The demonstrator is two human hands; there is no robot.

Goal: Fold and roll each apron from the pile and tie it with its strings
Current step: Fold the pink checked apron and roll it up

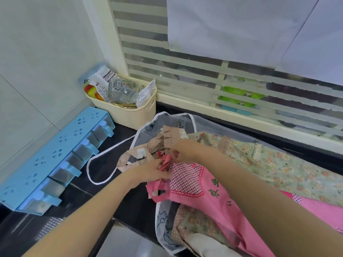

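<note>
A pile of aprons lies on the black counter (104, 184). On top is a pink apron (213, 199) with a dotted bib patch and green characters. Under it lie a green floral apron (289, 169) with brown dotted straps (133, 154) and a grey translucent apron (167, 123) edged in white. My left hand (154, 171) and my right hand (183, 151) meet at the top of the pink apron. Both pinch its bunched pink neck strap (165, 162), fingers curled around it.
A cream basket (130, 115) with packets and a glass jar stands at the back by the window frame. A blue spice-drawer rack (53, 160) lies along the left wall. A slatted window (204, 71) runs behind the counter. The counter's front edge drops off at the lower left.
</note>
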